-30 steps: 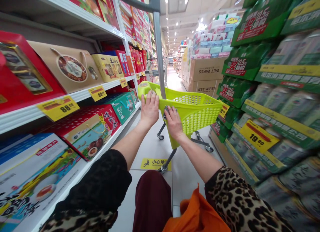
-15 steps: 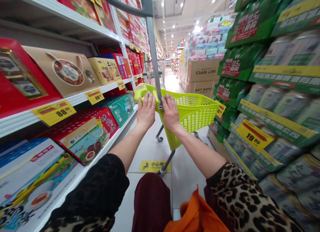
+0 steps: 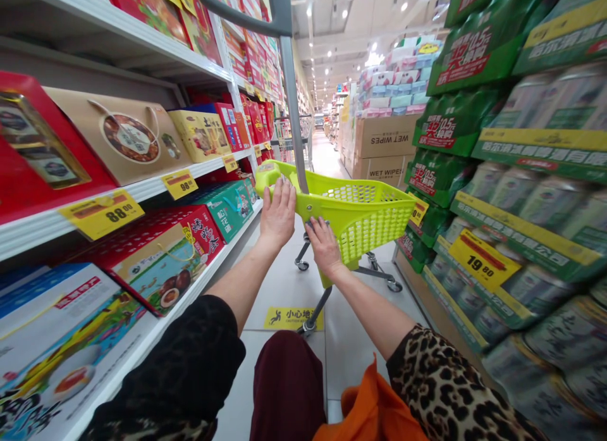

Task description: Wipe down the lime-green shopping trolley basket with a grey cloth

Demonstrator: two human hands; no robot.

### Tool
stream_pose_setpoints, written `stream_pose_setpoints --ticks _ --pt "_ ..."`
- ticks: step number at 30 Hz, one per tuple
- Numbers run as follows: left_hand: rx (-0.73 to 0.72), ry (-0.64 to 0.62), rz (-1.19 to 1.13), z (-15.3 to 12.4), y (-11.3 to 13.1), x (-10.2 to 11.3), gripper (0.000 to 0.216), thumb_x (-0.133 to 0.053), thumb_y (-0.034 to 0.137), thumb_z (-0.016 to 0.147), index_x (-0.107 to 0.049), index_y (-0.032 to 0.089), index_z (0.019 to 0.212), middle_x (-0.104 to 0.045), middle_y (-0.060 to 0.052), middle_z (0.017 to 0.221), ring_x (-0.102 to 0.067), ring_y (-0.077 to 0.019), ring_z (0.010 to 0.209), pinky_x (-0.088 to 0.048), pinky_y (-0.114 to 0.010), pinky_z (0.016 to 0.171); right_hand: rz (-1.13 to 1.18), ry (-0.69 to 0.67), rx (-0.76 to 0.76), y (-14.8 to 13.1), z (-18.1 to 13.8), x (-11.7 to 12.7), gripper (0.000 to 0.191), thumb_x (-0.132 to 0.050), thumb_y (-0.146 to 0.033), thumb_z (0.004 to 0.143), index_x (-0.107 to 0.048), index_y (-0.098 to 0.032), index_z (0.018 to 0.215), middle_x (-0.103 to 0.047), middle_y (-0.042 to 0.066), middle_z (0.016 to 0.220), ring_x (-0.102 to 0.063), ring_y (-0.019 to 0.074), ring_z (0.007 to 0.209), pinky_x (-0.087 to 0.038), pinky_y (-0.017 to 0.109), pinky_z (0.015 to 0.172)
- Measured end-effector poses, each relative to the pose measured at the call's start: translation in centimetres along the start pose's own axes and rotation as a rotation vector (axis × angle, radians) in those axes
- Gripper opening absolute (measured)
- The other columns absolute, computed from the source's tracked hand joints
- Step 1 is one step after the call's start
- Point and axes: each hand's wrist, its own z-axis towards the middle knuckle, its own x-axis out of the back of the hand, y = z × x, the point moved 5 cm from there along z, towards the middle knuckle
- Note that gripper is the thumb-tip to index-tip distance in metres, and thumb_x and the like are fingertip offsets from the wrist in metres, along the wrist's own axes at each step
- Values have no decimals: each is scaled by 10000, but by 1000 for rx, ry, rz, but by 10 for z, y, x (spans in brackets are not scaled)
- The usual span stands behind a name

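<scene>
Lime-green cart [image 3: 339, 207] is standing mid-aisle, just ahead of the person's knees, its basket pointing away to the far right.

Left hand [image 3: 279, 216]: fingers are lying nearly straight and close together over the basket's near left rim; thumb is not showing, so cannot tell whether they are gripping. Right hand [image 3: 325, 246]: fingers are bending slightly against the near wall, below a bolt [image 3: 310, 207]; contact is appearing light, grip cannot be told.

Handling (judged): basket is looking like stiff, smooth plastic, somewhat slick, hardly fragile; holes are likely keeping it light. Castors [image 3: 394, 286] are probably letting the whole frame roll under sideways pressure. Best holds are seeming to be the thick rim or the grey post [image 3: 293, 112], steadier than the perforated side.

Surface: pale tiled floor [image 3: 355, 346] is looking smooth; a yellow caution label [image 3: 279, 317] is lying near the cart's foot.

Room: white shelf [image 3: 150, 184] is carrying gift boxes on the left; green drink packs [image 3: 467, 118] are rising on the right; wipes cartons [image 3: 384, 137] are standing farther off.
</scene>
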Motion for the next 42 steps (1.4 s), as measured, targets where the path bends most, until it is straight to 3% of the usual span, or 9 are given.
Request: stream_pose_setpoints --ticks 6,10,13,23,26,30,34,42 --pt "-14 19 -3 -5 1 -2 634 -359 78 784 -229 100 1405 -229 -133 1484 -32 -222 1390 -81 -520 1127 -3 163 -65 -3 45 26 488 -334 -46 855 -449 -153 1317 -366 93 1428 -151 196 1378 -255 421 1097" --pt "0 17 9 -6 3 -3 618 -346 82 797 -231 95 1405 -226 -136 1484 -19 -220 1389 -71 -520 1127 -22 212 -20 -10 76 36 463 -318 -73 879 -453 -170 1312 -377 67 1424 -137 190 1380 -240 418 1104" --pt "-8 9 13 -6 3 -2 605 -343 84 805 -238 84 1401 -232 -144 1481 -17 -223 1389 -70 -517 1128 -29 188 -2 -9 69 29 451 -322 -73 882 -467 -161 1300 -403 78 1407 -165 199 1374 -262 420 1091" --pt "-28 -22 14 -8 1 -4 624 -349 62 792 -223 65 1403 -221 -173 1477 -33 -239 1388 -72 -531 1123 -18 -25 -45 10 -9 -6 475 -361 -29 846 -482 -165 1285 -439 122 1375 -255 220 1348 -322 472 1042" --pt "-34 -19 18 -7 1 -3 611 -342 62 796 -239 58 1398 -236 -175 1471 -53 -249 1385 -84 -531 1121 -21 24 -54 12 -2 2 499 -328 -13 840 -471 -157 1295 -433 118 1380 -243 217 1352 -326 461 1043" --pt "-19 -8 33 -8 3 -3 599 -334 69 801 -248 46 1393 -245 -172 1469 -53 -253 1383 -84 -524 1122 -15 169 -62 5 39 24 505 -287 -47 866 -409 -156 1344 -386 99 1415 -173 205 1372 -281 446 1077" --pt "-20 0 25 -8 4 -3 603 -339 74 802 -241 58 1397 -238 -164 1474 -37 -239 1386 -86 -514 1125 15 188 -50 -2 69 28 506 -297 -83 880 -365 -179 1372 -349 83 1439 -147 198 1379 -244 451 1097" --pt "-21 -23 18 -7 3 -3 589 -346 80 804 -259 40 1385 -235 -187 1469 -45 -252 1386 -68 -537 1117 -13 107 -50 1 33 6 464 -322 -72 881 -443 -161 1320 -406 107 1401 -218 220 1360 -282 458 1072"
